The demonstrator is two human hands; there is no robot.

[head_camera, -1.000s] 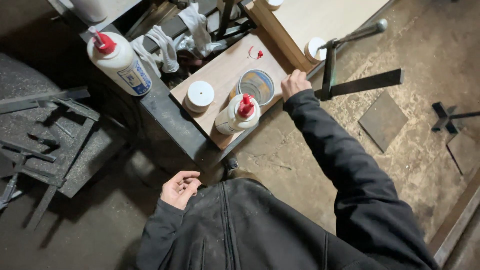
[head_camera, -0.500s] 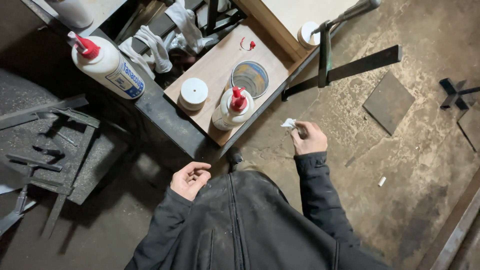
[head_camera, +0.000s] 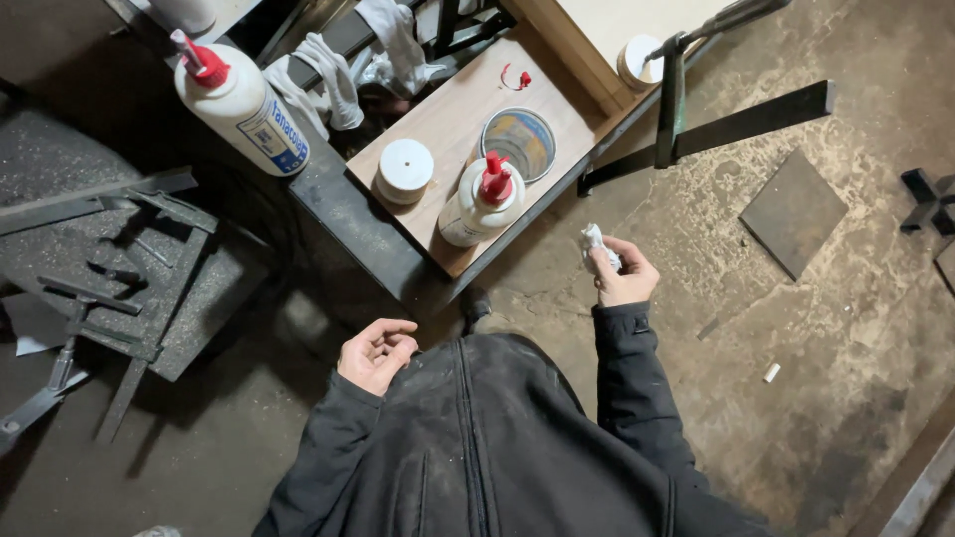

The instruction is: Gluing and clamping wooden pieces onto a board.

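Off the wooden board's [head_camera: 453, 124] 5 o'clock edge, right hand [head_camera: 625, 273] pinches white wad [head_camera: 595, 244] above floor; left hand [head_camera: 376, 353] curled loosely, holding nothing.

Glue bottles [head_camera: 480, 202], round tin [head_camera: 519, 142], clamp [head_camera: 672, 94] on bench.

Dim, sharp, shadowed left side

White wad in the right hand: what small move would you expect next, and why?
Probably the right hand carries the crumpled white wad back up to the wooden board. It is pinched in the fingertips and held just off the board's edge, near the red-capped glue bottle and round tin, while the left hand rests empty at the jacket.
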